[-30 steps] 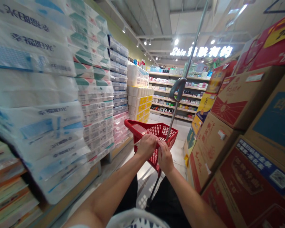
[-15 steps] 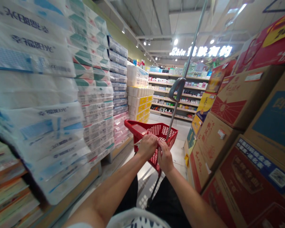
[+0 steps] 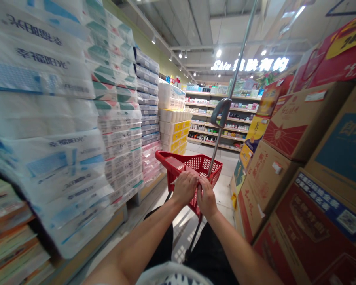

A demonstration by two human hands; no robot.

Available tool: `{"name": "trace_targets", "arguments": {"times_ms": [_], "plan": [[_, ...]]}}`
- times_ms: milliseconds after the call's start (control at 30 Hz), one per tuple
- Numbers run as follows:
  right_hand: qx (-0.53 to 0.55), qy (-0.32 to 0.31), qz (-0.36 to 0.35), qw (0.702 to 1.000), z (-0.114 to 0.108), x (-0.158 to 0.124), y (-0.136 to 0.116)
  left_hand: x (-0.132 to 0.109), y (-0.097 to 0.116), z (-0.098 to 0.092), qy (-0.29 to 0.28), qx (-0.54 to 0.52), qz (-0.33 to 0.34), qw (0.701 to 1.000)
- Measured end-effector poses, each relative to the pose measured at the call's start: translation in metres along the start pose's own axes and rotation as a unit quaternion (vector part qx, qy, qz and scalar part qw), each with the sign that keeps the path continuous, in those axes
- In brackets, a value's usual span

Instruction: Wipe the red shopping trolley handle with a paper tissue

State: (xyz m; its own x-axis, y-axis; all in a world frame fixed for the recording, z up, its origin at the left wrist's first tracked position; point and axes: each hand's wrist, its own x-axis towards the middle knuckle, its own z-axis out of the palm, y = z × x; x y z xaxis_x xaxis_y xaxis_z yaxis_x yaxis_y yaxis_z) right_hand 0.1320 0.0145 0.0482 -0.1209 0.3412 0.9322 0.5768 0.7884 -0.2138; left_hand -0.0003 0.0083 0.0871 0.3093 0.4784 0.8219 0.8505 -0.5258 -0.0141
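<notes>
Both my hands rest on the near side of a red plastic shopping cart (image 3: 190,161) with a perforated basket. My left hand (image 3: 185,188) is curled over the cart's handle bar. A small pale scrap shows by its thumb side, too small to name. Close beside it, my right hand (image 3: 207,196) has its fingers bent over the same bar, with the fingertips near my left hand. A tall metal pole (image 3: 216,148) rises at a slant from the basket and carries a grey loop-shaped piece (image 3: 221,113). The inside of the basket is mostly hidden.
Stacked tissue packs (image 3: 56,130) wall the left side on a low platform. Cardboard cartons (image 3: 287,122) are piled along the right. Between them runs a narrow tiled aisle (image 3: 225,170), ending at shelves (image 3: 216,122) of small boxes under a lit sign.
My left leg shows farther out to the left behind the cart. Both hands keep their places on the bar, and the surroundings have barely shifted.
</notes>
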Motion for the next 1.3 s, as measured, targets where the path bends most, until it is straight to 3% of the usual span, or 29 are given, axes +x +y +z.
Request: {"name": "trace_targets", "arguments": {"times_ms": [100, 300, 500, 733, 967, 1167, 1300], "plan": [[-0.002, -0.007, 0.004, 1.0, 0.001, -0.001, 0.001, -0.006, -0.002, 0.002, 0.018, 0.0, 0.014, 1.0], [-0.003, 0.003, 0.0, 1.0, 0.002, -0.001, 0.003, 0.015, 0.004, -0.003, -0.054, 0.018, -0.03, 0.998], [-0.008, -0.003, -0.009, 1.0, 0.001, -0.003, 0.002, 0.003, 0.005, -0.004, -0.006, -0.003, -0.022, 1.0], [-0.017, -0.003, -0.011, 1.0, -0.001, -0.004, 0.0, 0.026, 0.005, -0.006, -0.103, 0.018, -0.035, 0.994], [-0.01, -0.005, -0.017, 1.0, -0.001, -0.004, 0.001, 0.0, 0.002, -0.004, -0.011, -0.007, -0.014, 1.0], [-0.005, -0.013, -0.018, 1.0, -0.001, -0.005, 0.002, 0.023, 0.001, -0.006, -0.094, -0.016, -0.034, 0.995], [-0.006, -0.014, -0.012, 1.0, -0.001, -0.005, 0.002, 0.015, 0.001, -0.009, -0.075, -0.025, -0.024, 0.997]]}}
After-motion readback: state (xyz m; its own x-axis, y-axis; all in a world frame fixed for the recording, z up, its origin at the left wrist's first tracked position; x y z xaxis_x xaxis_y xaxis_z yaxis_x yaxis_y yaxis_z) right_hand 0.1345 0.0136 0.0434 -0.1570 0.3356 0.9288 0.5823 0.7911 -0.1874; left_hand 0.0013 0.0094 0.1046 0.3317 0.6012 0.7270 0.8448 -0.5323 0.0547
